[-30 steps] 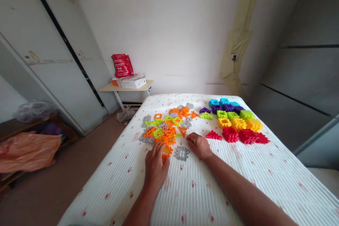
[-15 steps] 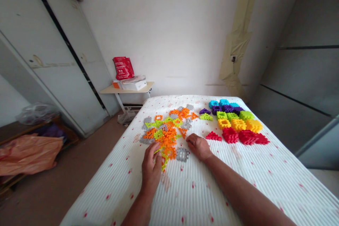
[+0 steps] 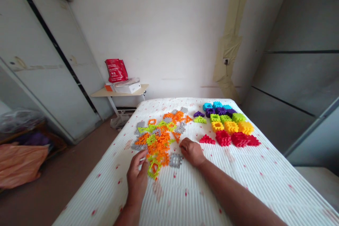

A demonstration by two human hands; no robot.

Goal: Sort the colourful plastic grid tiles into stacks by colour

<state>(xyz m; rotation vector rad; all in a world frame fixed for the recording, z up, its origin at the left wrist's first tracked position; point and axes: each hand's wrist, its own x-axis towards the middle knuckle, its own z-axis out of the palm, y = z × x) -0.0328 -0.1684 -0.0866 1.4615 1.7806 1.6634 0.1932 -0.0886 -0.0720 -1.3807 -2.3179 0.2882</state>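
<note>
A loose heap of flat orange, lime and grey plastic tiles (image 3: pixel 161 135) lies on a white ribbed mattress (image 3: pixel 201 190). My left hand (image 3: pixel 137 176) rests at the heap's near edge, fingers curled beside a lime square tile (image 3: pixel 154 169) and touching it. My right hand (image 3: pixel 191 152) lies on the mattress as a loose fist, just right of a grey square tile (image 3: pixel 175 160). Whether it holds anything is hidden. To the right stand sorted stacks of tiles (image 3: pixel 227 127) in cyan, purple, green, yellow and red.
A small side table (image 3: pixel 119 93) with a red bag (image 3: pixel 116 70) and a white box stands beyond the mattress's far left corner. Tall grey wardrobe doors (image 3: pixel 45 70) fill the left. Orange plastic bags (image 3: pixel 18 162) lie on the floor at left. A grey wall panel borders the right.
My left hand has drawn back toward me from the heap, dragging a lime tile out with it. The right hand has stayed put. The camera has shifted slightly.
</note>
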